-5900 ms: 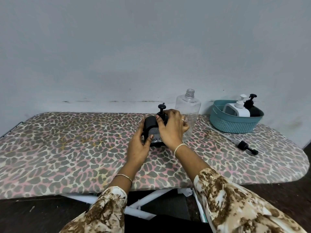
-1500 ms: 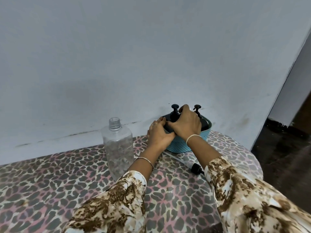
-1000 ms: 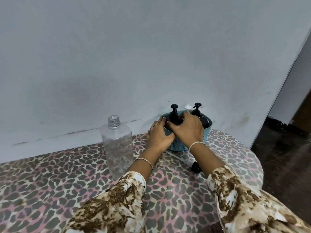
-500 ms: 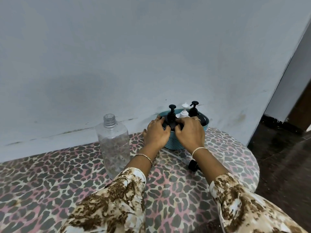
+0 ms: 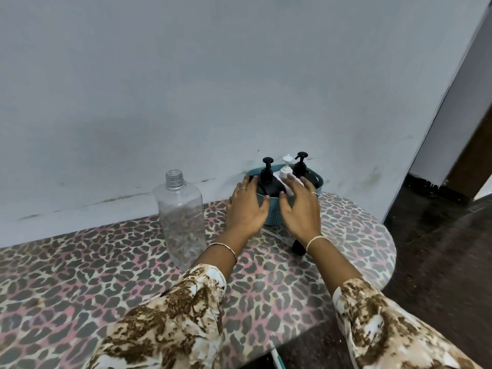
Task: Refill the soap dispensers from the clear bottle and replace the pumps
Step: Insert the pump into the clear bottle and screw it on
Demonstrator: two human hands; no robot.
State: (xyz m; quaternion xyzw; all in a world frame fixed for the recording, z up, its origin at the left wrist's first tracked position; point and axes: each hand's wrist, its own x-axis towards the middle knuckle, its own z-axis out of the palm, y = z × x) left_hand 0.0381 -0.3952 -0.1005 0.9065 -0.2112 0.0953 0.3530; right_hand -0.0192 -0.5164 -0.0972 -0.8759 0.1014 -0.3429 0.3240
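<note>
Both hands are at the round teal plastic basket (image 5: 269, 217) at the far end of the bench. The left hand (image 5: 246, 207) lies flat with loose, spread fingers against the left side of the basket and grips nothing. The right hand (image 5: 300, 209) is loose too, fingers spread over the front rim, holding nothing.

Three soap dispensers stand in the basket, each with a pump on top: a black dispenser with a black pump (image 5: 267, 177) on the left, a small white dispenser with a white pump (image 5: 287, 171) in the middle, and another black dispenser with a black pump (image 5: 302, 166) on the right. So the job looks almost done. The pumps seem to be back on and the dispensers put away.

The tall clear plastic bottle (image 5: 182, 217) stands open on the leopard-print bench (image 5: 80, 275), left of the basket and near the left hand. It looks nearly empty and has no cap.

A loose black pump with a long thin tube (image 5: 295, 246) lies on the bench just in front of the basket, partly hidden under the right wrist. It probably goes back on the clear bottle. A grey wall stands close behind the basket.
</note>
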